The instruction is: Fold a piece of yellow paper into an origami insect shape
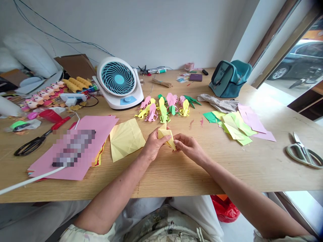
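Note:
A folded piece of pale yellow paper [166,136] is held between my two hands above the table's middle. My left hand [154,144] grips it from the left, with the thumb lying across its front. On the right, my right hand [187,146] pinches the paper's lower right edge between thumb and fingers. Just left of my hands lies a creased yellow paper sheet [127,138], spread flat. Beyond them stand several folded paper figures [163,110] in pink, yellow and green.
A white fan [118,82] stands at the back left. Pink paper sheets [101,129] bear a blurred-out object and a white cable. At right are paper scraps [234,126], a grey cloth [218,102], scissors [302,151] and a teal bag [228,80]. Black-handled scissors [31,145] lie far left.

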The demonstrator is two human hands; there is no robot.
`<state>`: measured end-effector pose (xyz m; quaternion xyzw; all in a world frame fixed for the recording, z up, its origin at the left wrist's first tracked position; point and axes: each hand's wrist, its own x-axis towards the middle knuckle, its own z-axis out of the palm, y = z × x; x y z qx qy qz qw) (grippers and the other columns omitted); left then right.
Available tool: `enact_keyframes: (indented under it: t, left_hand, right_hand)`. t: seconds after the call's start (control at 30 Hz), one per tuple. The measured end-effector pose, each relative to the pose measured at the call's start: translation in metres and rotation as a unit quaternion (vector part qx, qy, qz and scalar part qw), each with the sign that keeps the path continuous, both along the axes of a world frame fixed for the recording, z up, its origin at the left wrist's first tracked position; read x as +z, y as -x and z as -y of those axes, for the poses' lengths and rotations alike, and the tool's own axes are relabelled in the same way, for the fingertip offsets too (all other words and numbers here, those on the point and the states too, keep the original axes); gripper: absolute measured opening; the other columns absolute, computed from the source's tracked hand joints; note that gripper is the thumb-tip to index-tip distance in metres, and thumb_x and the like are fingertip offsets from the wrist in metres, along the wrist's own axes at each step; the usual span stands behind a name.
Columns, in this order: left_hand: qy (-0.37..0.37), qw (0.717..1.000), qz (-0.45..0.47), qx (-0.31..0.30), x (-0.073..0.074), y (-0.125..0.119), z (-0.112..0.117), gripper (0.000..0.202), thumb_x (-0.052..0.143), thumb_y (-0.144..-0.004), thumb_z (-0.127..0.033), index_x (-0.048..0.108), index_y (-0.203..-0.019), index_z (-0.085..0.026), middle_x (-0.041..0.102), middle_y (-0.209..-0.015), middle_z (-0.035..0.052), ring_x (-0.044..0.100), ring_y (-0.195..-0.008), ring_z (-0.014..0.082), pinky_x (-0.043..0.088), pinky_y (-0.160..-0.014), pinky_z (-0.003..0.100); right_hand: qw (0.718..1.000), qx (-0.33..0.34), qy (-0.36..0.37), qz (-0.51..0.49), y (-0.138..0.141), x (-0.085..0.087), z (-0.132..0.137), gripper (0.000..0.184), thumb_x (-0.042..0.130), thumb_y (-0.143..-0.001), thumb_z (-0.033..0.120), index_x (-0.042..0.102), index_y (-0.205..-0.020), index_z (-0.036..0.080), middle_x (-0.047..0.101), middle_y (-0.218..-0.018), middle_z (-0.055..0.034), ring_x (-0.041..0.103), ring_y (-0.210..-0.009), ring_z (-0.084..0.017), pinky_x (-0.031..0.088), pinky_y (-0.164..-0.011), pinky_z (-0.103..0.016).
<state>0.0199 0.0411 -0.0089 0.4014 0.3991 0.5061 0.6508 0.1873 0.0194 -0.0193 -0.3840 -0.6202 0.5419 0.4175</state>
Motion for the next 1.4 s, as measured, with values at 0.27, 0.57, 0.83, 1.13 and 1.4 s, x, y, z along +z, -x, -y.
enact_keyframes:
  t: [0.27, 0.57, 0.83, 1.13, 1.4]
  left_hand:
    - [-0.137, 0.986, -0.087, 0.044, -0.006, 0.005, -0.007, 0.047, 0.081, -0.069, -0.034, 0.066, -0.109, -0.017, 0.070, -0.096, 0.0026, 0.063, -0.082, 0.0130, 0.050, -0.077, 0.023]
    - [-0.271, 0.917, -0.291, 0.003, -0.007, 0.001, 0.002, 0.031, 0.068, -0.084, -0.033, 0.068, -0.111, -0.018, 0.074, -0.108, 0.0079, 0.068, -0.095, 0.0194, 0.051, -0.086, 0.026]
    - [-0.267, 0.925, -0.268, -0.017, -0.008, -0.003, 0.003, 0.034, 0.070, -0.083, -0.033, 0.066, -0.114, -0.018, 0.073, -0.113, 0.0088, 0.068, -0.099, 0.0205, 0.050, -0.089, 0.027]
    - [-0.218, 0.941, -0.257, 0.004, 0.002, -0.003, 0.007, 0.029, 0.069, -0.081, -0.033, 0.070, -0.103, -0.014, 0.073, -0.091, 0.0047, 0.064, -0.076, 0.0153, 0.050, -0.070, 0.022]
    - [-0.208, 0.941, -0.265, 0.016, -0.004, -0.003, 0.003, 0.028, 0.069, -0.080, -0.032, 0.073, -0.101, -0.014, 0.072, -0.087, 0.0022, 0.064, -0.073, 0.0141, 0.051, -0.069, 0.022]
  right_hand:
    - [0.998, -0.047, -0.020, 0.031, -0.001, -0.003, 0.002, 0.033, 0.064, -0.085, 0.051, 0.062, -0.095, 0.019, 0.062, -0.086, -0.0025, 0.054, -0.073, -0.014, 0.044, -0.066, -0.028]
    - [0.998, -0.038, 0.050, -0.032, -0.004, 0.001, -0.001, 0.035, 0.070, -0.080, 0.051, 0.073, -0.097, 0.021, 0.069, -0.090, -0.0021, 0.056, -0.080, -0.015, 0.043, -0.073, -0.027]
    - [0.980, -0.021, 0.133, -0.146, -0.005, -0.004, -0.003, 0.039, 0.076, -0.072, 0.051, 0.076, -0.100, 0.022, 0.071, -0.103, -0.0067, 0.058, -0.083, -0.016, 0.046, -0.068, -0.025]
    - [0.982, -0.021, 0.139, -0.126, -0.001, -0.001, -0.004, 0.038, 0.083, -0.066, 0.049, 0.073, -0.087, 0.019, 0.067, -0.080, -0.0006, 0.055, -0.070, -0.010, 0.046, -0.067, -0.024]
    - [0.992, -0.034, 0.104, -0.068, 0.000, -0.003, -0.008, 0.040, 0.084, -0.061, 0.052, 0.069, -0.076, 0.018, 0.066, -0.069, 0.0002, 0.053, -0.061, -0.011, 0.043, -0.058, -0.024]
